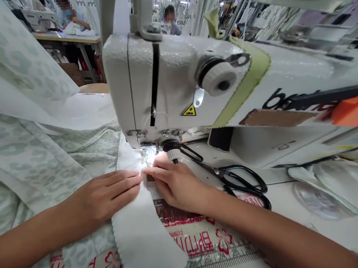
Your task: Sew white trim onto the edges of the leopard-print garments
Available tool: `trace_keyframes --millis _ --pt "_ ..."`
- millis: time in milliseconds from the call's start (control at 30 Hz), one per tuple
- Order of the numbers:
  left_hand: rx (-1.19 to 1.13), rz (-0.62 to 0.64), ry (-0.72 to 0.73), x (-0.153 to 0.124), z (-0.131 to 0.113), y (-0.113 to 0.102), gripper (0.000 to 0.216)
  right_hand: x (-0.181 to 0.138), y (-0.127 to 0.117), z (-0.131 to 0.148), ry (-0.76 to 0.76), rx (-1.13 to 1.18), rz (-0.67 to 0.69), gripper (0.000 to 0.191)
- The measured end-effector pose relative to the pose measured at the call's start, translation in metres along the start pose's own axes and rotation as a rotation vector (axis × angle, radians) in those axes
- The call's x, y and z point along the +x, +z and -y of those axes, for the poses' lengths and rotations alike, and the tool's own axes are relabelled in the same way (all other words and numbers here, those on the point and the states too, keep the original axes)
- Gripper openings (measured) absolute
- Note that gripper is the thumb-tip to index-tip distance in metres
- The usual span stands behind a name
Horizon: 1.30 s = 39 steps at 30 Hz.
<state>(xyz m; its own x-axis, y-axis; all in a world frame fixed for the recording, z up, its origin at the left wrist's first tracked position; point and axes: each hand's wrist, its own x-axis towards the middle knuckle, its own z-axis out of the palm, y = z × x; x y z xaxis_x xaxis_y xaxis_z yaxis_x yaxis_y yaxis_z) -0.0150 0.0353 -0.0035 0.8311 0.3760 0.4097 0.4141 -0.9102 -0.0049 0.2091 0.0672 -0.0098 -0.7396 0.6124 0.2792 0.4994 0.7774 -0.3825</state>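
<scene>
White fabric strip (142, 234) with a pinked edge runs from under the presser foot (147, 156) of the white sewing machine (165, 83) down toward you, lying over the pale green printed cloth (34, 156) that spreads across your left side. Your left hand (103, 196) lies flat and open on the cloth, its fingertips reaching the strip's left edge. Your right hand (177, 185) rests open on the strip just in front of the presser foot, fingers (157, 172) slightly curled. The two hands are apart, their fingertips almost meeting, and neither clamps anything. Black-handled scissors (240, 182) lie just beside your right hand on the table, whose cover (189, 240) carries red printing and a ruler scale (222, 254). Beyond the machine, a co-worker (75, 16) handles white cloth at a wooden table (66, 39).
</scene>
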Motion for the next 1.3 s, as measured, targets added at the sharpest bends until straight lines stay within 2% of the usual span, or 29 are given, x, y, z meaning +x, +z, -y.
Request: trace_keyframes --millis 100,200,333,467,700,867,933,1000,1033,1067,1133,1167,1233,1300 --pt "-0.037 -0.019 -0.047 0.001 -0.001 0.003 0.026 0.000 0.001 -0.001 -0.030 -0.068 -0.023 0.031" --pt "-0.044 -0.083 -0.120 0.006 -0.009 0.009 0.022 -0.001 0.003 0.000 -0.087 -0.234 -0.019 0.026" --pt "0.001 -0.129 -0.081 0.007 -0.014 0.016 0.023 -0.002 0.002 0.002 -0.143 -0.415 -0.002 0.019" --pt "-0.032 -0.105 -0.035 0.002 -0.002 0.015 0.025 -0.001 0.000 0.004 -0.162 -0.500 -0.028 0.014" --pt "-0.074 -0.029 0.021 0.002 0.026 0.011 0.029 0.004 0.007 -0.005 -0.151 -0.592 -0.089 0.025" --pt "-0.049 0.041 -0.026 0.000 0.029 0.012 0.031 -0.001 -0.005 0.001 -0.149 -0.420 -0.074 0.027" --pt "-0.018 0.068 -0.067 -0.009 0.020 0.004 0.032 -0.012 -0.017 0.014 -0.162 -0.283 0.018 0.032" --pt "0.008 0.106 -0.150 -0.024 0.007 -0.012 0.036 -0.028 -0.026 0.031 -0.193 -0.188 0.165 0.049" --pt "0.022 0.142 -0.185 -0.034 -0.001 -0.021 0.038 -0.037 -0.027 0.038 -0.199 -0.169 0.225 0.052" --pt "0.040 0.179 -0.209 -0.045 -0.008 -0.029 0.040 -0.046 -0.026 0.044 -0.202 -0.156 0.243 0.046" --pt "0.121 0.230 -0.186 -0.065 -0.022 -0.040 0.041 -0.058 -0.015 0.052 -0.202 -0.149 0.201 0.022" --pt "0.186 0.235 -0.154 -0.073 -0.026 -0.042 0.040 -0.061 -0.008 0.053 -0.207 -0.144 0.154 0.017" --pt "0.319 0.184 -0.100 -0.082 -0.032 -0.037 0.034 -0.059 0.004 0.054 -0.190 -0.089 0.049 0.021" --pt "0.369 0.106 -0.084 -0.078 -0.035 -0.031 0.025 -0.050 0.010 0.057 -0.082 0.044 -0.041 0.018"
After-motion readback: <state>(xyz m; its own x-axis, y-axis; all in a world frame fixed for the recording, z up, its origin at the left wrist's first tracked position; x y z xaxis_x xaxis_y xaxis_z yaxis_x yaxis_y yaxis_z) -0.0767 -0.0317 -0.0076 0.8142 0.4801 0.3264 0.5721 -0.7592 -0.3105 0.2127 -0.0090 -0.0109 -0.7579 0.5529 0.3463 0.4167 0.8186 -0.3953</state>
